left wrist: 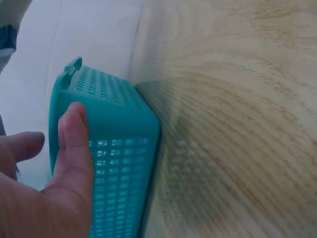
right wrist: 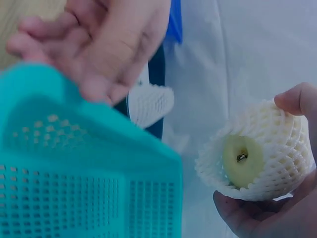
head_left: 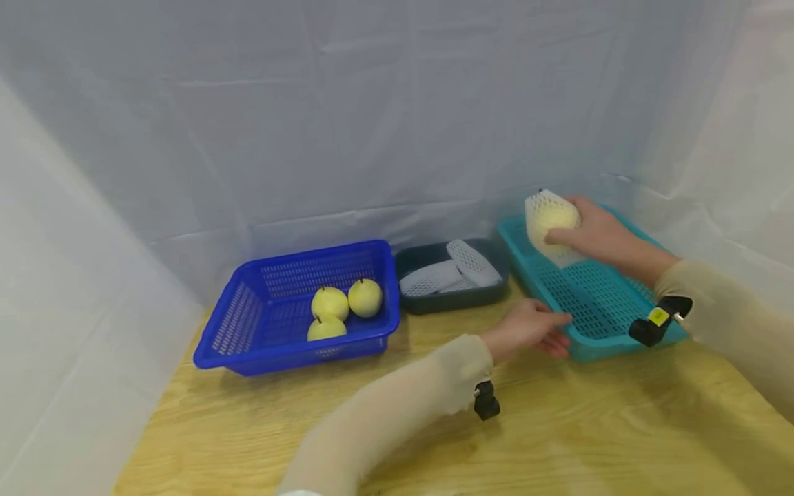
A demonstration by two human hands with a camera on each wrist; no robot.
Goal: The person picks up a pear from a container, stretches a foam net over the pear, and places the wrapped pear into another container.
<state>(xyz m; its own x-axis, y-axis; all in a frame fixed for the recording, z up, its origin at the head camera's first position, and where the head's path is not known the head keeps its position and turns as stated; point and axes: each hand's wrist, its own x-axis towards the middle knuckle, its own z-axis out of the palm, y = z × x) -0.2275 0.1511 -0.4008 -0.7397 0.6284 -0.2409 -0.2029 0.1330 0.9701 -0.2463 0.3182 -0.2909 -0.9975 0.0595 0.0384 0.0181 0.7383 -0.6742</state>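
Observation:
My right hand (head_left: 598, 231) holds a yellow pear in a white foam net (head_left: 554, 220) above the teal basket (head_left: 595, 303). In the right wrist view the pear's stem end (right wrist: 242, 156) shows through the net's open end, with thumb and fingers around the netted pear (right wrist: 285, 153). My left hand (head_left: 527, 327) is at the near left corner of the teal basket, fingers extended. The left wrist view shows that hand (left wrist: 64, 173) beside the basket's outer wall (left wrist: 116, 121), its fingers straight; whether they touch it is hard to tell.
A blue basket (head_left: 298, 355) on the left holds three bare pears (head_left: 330, 303). Between the baskets stands a dark tray (head_left: 455, 300) with several white foam nets (head_left: 473, 263). Pale sheeting hangs behind and at the sides of the wooden table (head_left: 527, 427).

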